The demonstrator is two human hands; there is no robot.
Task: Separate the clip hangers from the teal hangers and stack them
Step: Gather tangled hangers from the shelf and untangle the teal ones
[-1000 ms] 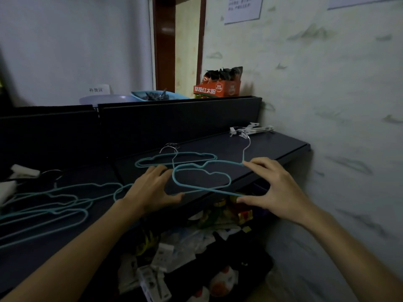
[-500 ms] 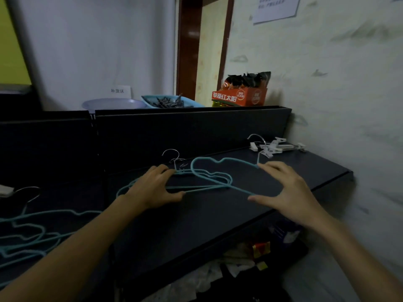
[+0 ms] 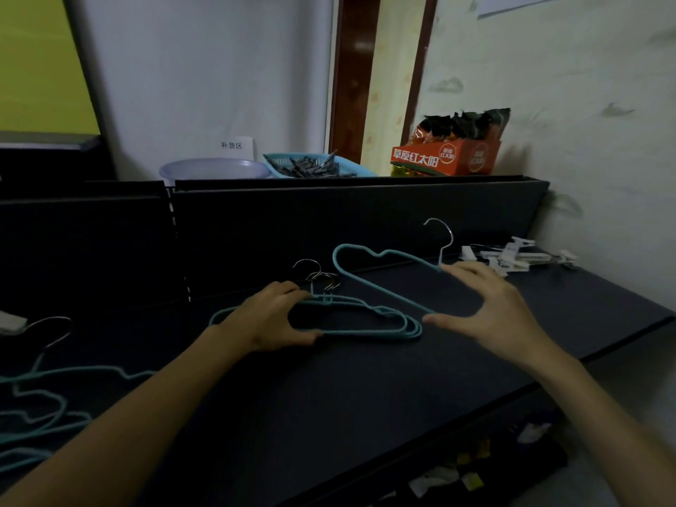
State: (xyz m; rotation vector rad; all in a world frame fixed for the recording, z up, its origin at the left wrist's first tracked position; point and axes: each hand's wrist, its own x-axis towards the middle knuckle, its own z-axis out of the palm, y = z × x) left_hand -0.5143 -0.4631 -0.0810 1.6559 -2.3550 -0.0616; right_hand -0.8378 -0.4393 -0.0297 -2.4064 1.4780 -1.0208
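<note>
A stack of teal hangers [image 3: 398, 329] lies flat on the dark shelf [image 3: 365, 397], hooks pointing to the back. My left hand [image 3: 278, 318] holds the stack's left part, fingers at the necks and thumb under the bottom bar. My right hand [image 3: 490, 309] holds one more teal hanger [image 3: 369, 278] between thumb and fingers, tilted up just over the stack's right end with its metal hook raised. White clip hangers [image 3: 512, 256] lie in a pile at the back right of the shelf.
Several loose teal hangers [image 3: 40, 404] lie on the shelf at the far left. Behind the dark back panel [image 3: 329, 221] stand a plastic basin [image 3: 216, 170], a blue basket of clips [image 3: 314, 166] and an orange snack box [image 3: 446, 159]. A wall runs along the right.
My right hand has carried the single teal hanger left and back, over the stack, and tilted it up. My left hand stays on the stack. The view has lifted.
</note>
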